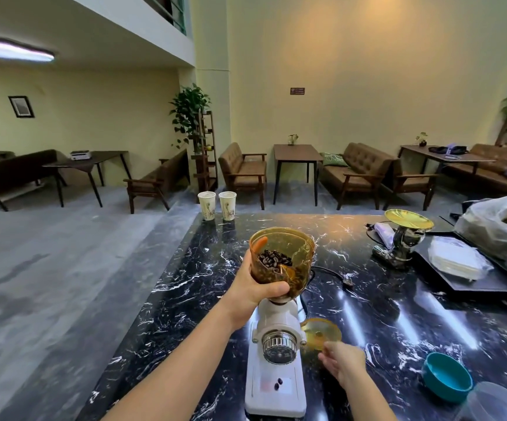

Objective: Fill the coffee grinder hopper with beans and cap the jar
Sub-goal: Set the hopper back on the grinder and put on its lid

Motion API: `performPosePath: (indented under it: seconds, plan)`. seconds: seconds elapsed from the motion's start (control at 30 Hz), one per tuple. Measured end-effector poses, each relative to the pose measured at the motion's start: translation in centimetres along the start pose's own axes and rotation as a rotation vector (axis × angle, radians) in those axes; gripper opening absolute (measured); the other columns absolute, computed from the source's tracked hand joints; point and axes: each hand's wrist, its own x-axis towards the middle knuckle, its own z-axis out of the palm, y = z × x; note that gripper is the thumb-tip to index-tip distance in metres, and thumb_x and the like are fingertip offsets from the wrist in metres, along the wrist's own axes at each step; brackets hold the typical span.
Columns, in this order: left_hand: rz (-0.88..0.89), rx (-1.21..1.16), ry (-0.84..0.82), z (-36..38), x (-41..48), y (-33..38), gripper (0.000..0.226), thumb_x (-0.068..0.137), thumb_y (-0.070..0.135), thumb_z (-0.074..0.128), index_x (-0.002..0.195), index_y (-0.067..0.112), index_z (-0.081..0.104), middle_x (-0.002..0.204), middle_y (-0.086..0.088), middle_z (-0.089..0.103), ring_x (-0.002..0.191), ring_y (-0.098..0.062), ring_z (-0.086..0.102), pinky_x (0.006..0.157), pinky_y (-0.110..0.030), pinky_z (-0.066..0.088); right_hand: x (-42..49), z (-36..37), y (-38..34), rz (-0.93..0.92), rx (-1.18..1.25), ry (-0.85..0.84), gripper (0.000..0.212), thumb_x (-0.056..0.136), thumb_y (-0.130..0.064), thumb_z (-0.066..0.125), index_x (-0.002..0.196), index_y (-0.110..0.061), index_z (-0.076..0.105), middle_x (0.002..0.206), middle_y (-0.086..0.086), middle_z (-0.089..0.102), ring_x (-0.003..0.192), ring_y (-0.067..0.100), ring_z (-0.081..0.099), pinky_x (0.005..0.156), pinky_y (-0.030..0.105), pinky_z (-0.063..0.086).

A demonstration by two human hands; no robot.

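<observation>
Head view: your left hand [253, 291] is wrapped around the amber hopper [282, 262] just left of frame centre, thumb pressed across its near lower side and fingers curled round the far wall (one fingertip glows orange through the plastic). The hopper sits on top of the white grinder [276, 360], open at the top, with a shallow pile of coffee beans [275, 259] in its bottom. Two stray beans [278, 384] lie on the grinder's base plate, low in the frame. Your right hand [344, 364] is at lower right of centre, fingers loosely spread and touching the near edge of the amber hopper lid [321, 334], which lies flat on the black marble counter [398, 314] just right of the grinder; it holds nothing. At the lower right corner sit a teal jar cap [446, 376] and, just beside it, the clear jar [495, 402], partly cut off by the frame edge. Two paper cups [217, 205] stand at the counter's far left edge.
</observation>
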Motion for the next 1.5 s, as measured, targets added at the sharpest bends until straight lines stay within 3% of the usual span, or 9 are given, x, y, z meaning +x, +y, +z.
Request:
performPosePath:
  seconds: [0.13, 0.3, 0.47, 0.57, 0.9, 1.03, 1.1, 1.2, 1.5]
  plan:
    - [0.003, 0.009, -0.003, -0.2, 0.1, -0.3, 0.096, 0.053, 0.016, 0.086, 0.136, 0.023, 0.038, 0.131, -0.019, 0.055, 0.122, -0.034, 0.054, 0.103, -0.049, 0.045, -3.2, -0.5, -5.2, -0.312, 0.077, 0.097, 0.018, 0.083, 0.003, 0.061, 0.1, 0.01, 0.063, 0.079, 0.02, 0.065, 0.066, 0.029, 0.063, 0.056, 0.032, 0.058]
    - [0.009, 0.008, -0.016, -0.4, 0.2, -0.5, 0.095, 0.053, 0.018, 0.088, 0.135, 0.026, 0.041, 0.13, -0.016, 0.056, 0.121, -0.032, 0.055, 0.103, -0.051, 0.045, -12.7, -0.7, -12.9, -0.984, 0.163, -0.053, 0.017, 0.084, -0.001, 0.065, 0.097, -0.011, 0.067, 0.088, 0.014, 0.072, 0.074, 0.013, 0.071, 0.065, 0.019, 0.058]
    - [-0.011, -0.009, 0.001, -0.3, 0.2, -0.4, 0.09, 0.05, 0.02, 0.089, 0.127, 0.036, 0.044, 0.125, -0.008, 0.06, 0.117, -0.028, 0.058, 0.09, -0.038, 0.054, -20.5, 0.0, -16.0, -2.145, -0.412, 0.246, 0.012, 0.085, -0.01, 0.065, 0.093, -0.005, 0.073, 0.083, 0.0, 0.075, 0.071, 0.001, 0.064, 0.071, 0.015, 0.047]
    - [0.005, -0.023, 0.012, -0.2, 0.2, -0.4, 0.095, 0.048, 0.019, 0.09, 0.13, 0.028, 0.042, 0.127, -0.013, 0.059, 0.119, -0.031, 0.057, 0.099, -0.051, 0.048, -22.2, 1.4, -15.2, -2.396, -0.749, 0.319, 0.022, 0.092, -0.01, 0.054, 0.09, 0.001, 0.073, 0.085, 0.01, 0.077, 0.077, 0.02, 0.073, 0.068, 0.023, 0.052]
    - [0.027, -0.001, -0.005, -0.3, -0.1, -0.2, 0.094, 0.052, 0.02, 0.089, 0.132, 0.023, 0.042, 0.125, -0.014, 0.06, 0.117, -0.029, 0.059, 0.099, -0.046, 0.049, -22.9, 1.5, -14.5, -2.151, -1.424, 0.188, 0.006, 0.07, -0.019, 0.074, 0.072, -0.015, 0.071, 0.07, 0.001, 0.07, 0.066, 0.024, 0.067, 0.049, 0.03, 0.052]
    - [0.029, -0.009, -0.021, -0.3, -0.1, -0.3, 0.091, 0.052, 0.02, 0.09, 0.13, 0.025, 0.043, 0.125, -0.013, 0.06, 0.117, -0.028, 0.059, 0.099, -0.045, 0.049, -23.8, 1.9, -15.5, -2.05, -1.22, 0.009, 0.029, 0.079, -0.041, 0.064, 0.079, -0.013, 0.073, 0.085, 0.003, 0.074, 0.08, 0.026, 0.07, 0.062, 0.039, 0.057]
    - [0.031, -0.027, -0.019, -0.3, -0.1, -0.2, 0.095, 0.053, 0.018, 0.09, 0.134, 0.024, 0.041, 0.126, -0.014, 0.059, 0.117, -0.028, 0.058, 0.099, -0.047, 0.049, -24.0, 2.8, -16.2, -1.909, -1.175, -0.027, 0.05, 0.072, -0.056, 0.066, 0.107, -0.02, 0.069, 0.113, 0.005, 0.07, 0.109, 0.026, 0.063, 0.084, 0.045, 0.054]
    - [0.029, -0.016, -0.022, -0.2, -0.2, 0.0, 0.098, 0.056, 0.015, 0.088, 0.138, 0.023, 0.036, 0.128, -0.011, 0.059, 0.116, -0.025, 0.059, 0.099, -0.045, 0.049, -23.7, 4.9, -17.7, -1.45, -1.512, -0.198, 0.098, 0.06, -0.075, 0.06, 0.144, -0.043, 0.022, 0.155, 0.005, 0.029, 0.145, 0.027, 0.021, 0.113, 0.051, 0.026]
    - [0.016, 0.0, -0.017, -0.2, -0.2, 0.3, 0.103, 0.052, 0.02, 0.088, 0.138, 0.031, 0.033, 0.132, -0.008, 0.055, 0.118, -0.024, 0.057, 0.097, -0.049, 0.051, -21.9, 6.6, -19.4, -1.237, -1.249, -0.385, 0.077, 0.055, -0.068, 0.065, 0.127, -0.047, 0.046, 0.123, -0.005, 0.047, 0.113, 0.016, 0.047, 0.094, 0.036, 0.047]
